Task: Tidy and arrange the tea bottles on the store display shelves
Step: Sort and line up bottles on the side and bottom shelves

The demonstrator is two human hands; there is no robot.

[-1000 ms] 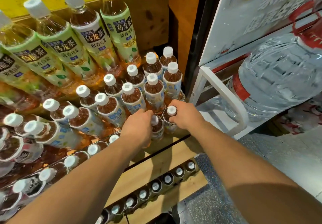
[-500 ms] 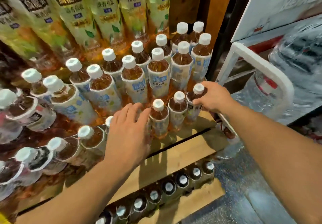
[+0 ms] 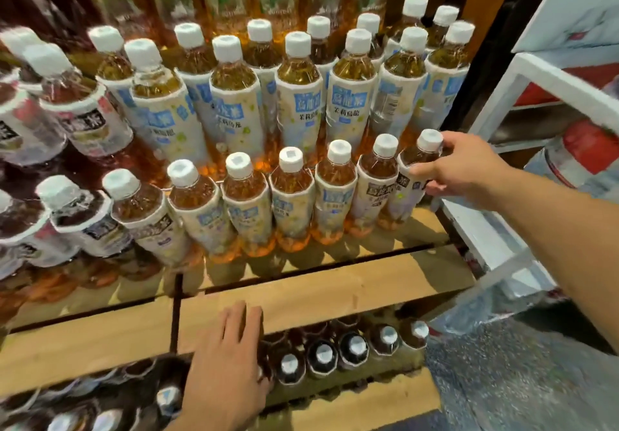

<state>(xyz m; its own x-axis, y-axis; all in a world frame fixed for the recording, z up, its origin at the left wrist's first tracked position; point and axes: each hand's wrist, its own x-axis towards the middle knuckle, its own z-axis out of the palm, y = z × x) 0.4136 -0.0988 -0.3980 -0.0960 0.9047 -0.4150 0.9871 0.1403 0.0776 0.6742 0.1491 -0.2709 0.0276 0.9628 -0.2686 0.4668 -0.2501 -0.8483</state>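
The right hand (image 3: 459,169) grips the end tea bottle (image 3: 415,157), thumb across the label and fingers curled round its far side just under the white cap. That bottle stands upright at the end of the front row (image 3: 290,196), touching the next bottle to the hand's left. Beyond the hand, taller bottles (image 3: 348,102) crowd the back of the same shelf. The 2 hands are well apart. The left hand (image 3: 227,363) is lower and holds nothing. Its fingers are straight and close together, tips on the front edge of the wooden shelf board (image 3: 335,293), palm over the dark bottles (image 3: 353,347) on the shelf below. To the right of the right hand stands a white rack (image 3: 536,72) with a big water jug (image 3: 582,159).
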